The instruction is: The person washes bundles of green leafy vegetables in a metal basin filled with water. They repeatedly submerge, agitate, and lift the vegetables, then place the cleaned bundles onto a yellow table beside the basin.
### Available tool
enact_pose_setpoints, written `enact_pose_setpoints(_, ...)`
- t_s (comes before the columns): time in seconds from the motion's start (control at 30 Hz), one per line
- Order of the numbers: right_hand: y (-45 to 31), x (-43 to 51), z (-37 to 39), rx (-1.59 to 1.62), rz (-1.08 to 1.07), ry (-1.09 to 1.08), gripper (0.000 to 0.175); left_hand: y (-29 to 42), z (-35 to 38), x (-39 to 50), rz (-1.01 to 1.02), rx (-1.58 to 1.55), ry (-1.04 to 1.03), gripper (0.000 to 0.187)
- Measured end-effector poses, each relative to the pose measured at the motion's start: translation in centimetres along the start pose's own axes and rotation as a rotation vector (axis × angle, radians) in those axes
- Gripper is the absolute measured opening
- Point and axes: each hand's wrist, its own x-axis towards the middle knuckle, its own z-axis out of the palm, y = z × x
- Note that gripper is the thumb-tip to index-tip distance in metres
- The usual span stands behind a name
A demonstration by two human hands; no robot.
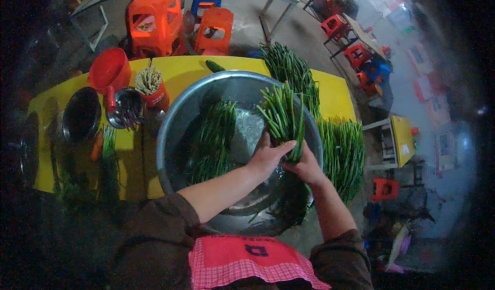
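Observation:
Both my hands grip a bundle of long green chives over the right side of a large metal basin. My left hand wraps the bundle from the left, its thumb lying across the stalks. From the right and below, my right hand closes around the same bundle. The pale cut ends point up and away from me, while the leaves hang down into shadow. More chives lie in water in the left half of the basin. Dry-looking chives are spread on the table to the right, with another pile behind the basin.
The yellow table carries a red plastic ladle, a red can of bamboo sticks, a dark bowl, a carrot and a cucumber. Orange stools stand beyond its far edge.

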Motion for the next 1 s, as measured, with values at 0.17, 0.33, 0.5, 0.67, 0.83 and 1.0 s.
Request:
enact_pose_setpoints(0.17, 2.6, 1.9, 0.8, 0.311, -0.195, 0.025, 0.078, -1.4, 3.8, 0.2, 0.286, -0.023, 0.15, 0.051)
enact_pose_setpoints(0.33, 4.7, -0.2, -2.6, 0.469, -0.14, 0.05, 0.067, -2.4, 8.8, 0.2, 0.224, -0.06, 0.077, 0.045)
enact_pose_setpoints(0.5, 4.9, -1.0, -5.0, 0.36, -0.237, 0.07, 0.065, -1.0, 12.7, -1.4, 0.302, 0.201, 0.104, 0.048)
enact_pose_setpoints(0.67, 3.4, -2.4, -6.9, 0.268, -0.426, 0.004, 0.074, 3.4, 14.6, -1.7, 0.583, 0.1, 0.116, 0.061)
enact_pose_setpoints(0.83, 2.2, -4.0, -9.1, 0.091, -0.424, -0.003, 0.077, 6.7, 15.3, -3.4, 0.577, 0.113, 0.146, 0.029)
enact_pose_setpoints(1.0, 1.4, -4.3, -10.1, 0.004, -0.407, 0.014, 0.073, 7.9, 16.1, -4.9, 0.606, 0.339, 0.208, 0.024)
